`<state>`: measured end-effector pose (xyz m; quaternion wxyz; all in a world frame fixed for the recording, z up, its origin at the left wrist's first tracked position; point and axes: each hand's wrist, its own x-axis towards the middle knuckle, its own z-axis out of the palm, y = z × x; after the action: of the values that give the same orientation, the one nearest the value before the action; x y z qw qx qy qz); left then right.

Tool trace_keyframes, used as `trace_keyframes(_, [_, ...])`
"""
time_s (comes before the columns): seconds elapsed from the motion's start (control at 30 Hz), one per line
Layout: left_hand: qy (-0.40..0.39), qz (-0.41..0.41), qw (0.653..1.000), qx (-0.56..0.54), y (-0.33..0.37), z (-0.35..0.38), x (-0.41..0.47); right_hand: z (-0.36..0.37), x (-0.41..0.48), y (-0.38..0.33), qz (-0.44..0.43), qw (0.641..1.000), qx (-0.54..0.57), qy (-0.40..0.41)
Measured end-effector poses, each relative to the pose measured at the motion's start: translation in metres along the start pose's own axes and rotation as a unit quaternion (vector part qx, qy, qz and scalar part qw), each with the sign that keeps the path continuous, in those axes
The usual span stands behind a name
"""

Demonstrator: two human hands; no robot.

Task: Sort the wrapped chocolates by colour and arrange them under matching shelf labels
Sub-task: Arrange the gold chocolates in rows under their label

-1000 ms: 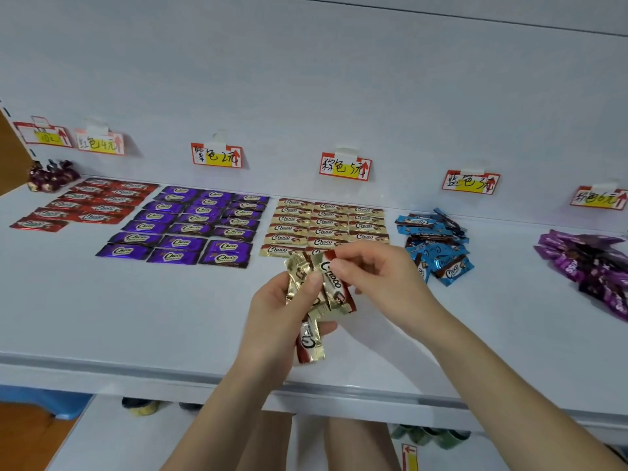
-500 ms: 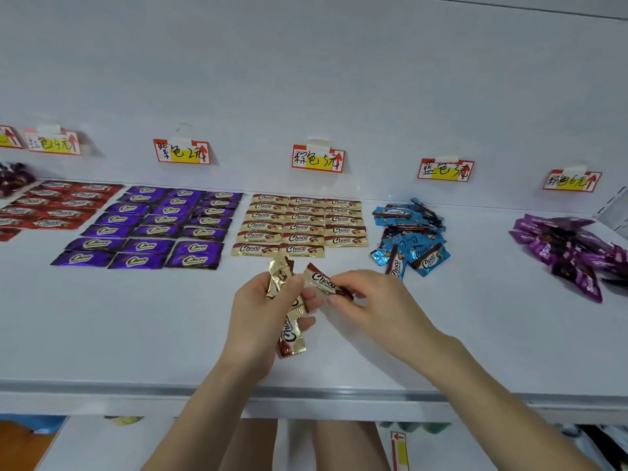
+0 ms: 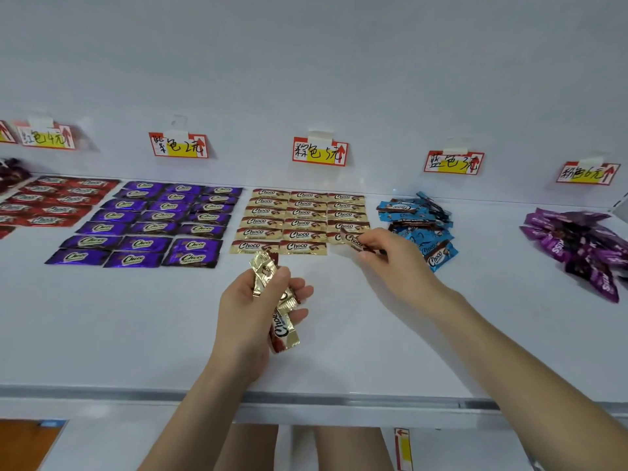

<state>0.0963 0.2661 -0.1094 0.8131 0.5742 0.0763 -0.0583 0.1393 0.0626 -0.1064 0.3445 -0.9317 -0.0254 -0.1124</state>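
Seventeen gold foil-wrapped bars [image 3: 299, 223] lie in columns of six, six and five under the middle red-and-yellow paper label [image 3: 320, 151]. The right hand [image 3: 384, 253] pinches one more gold bar [image 3: 353, 240] at the short column's front. The left hand [image 3: 251, 300] grips a gold bunch [image 3: 265, 271], number unclear, above the bare white shelf [image 3: 339, 341], short of its front edge.

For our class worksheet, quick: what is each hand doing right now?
Left hand: grips a bunch of gold chocolates.
Right hand: pinches one gold chocolate at the gold rows.
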Motion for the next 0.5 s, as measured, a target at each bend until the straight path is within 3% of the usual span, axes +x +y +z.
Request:
trace_keyframes(0.27, [-0.002, -0.003, 1.0, -0.012, 0.001, -0.001, 0.0, 0.005, 0.003, 0.0, -0.063, 0.987, -0.141, -0.051])
trace_keyframes(0.5, [0.001, -0.004, 1.0, -0.02, 0.001, 0.0, -0.001, 0.011, -0.012, -0.002, -0.09, 0.984, -0.153, -0.004])
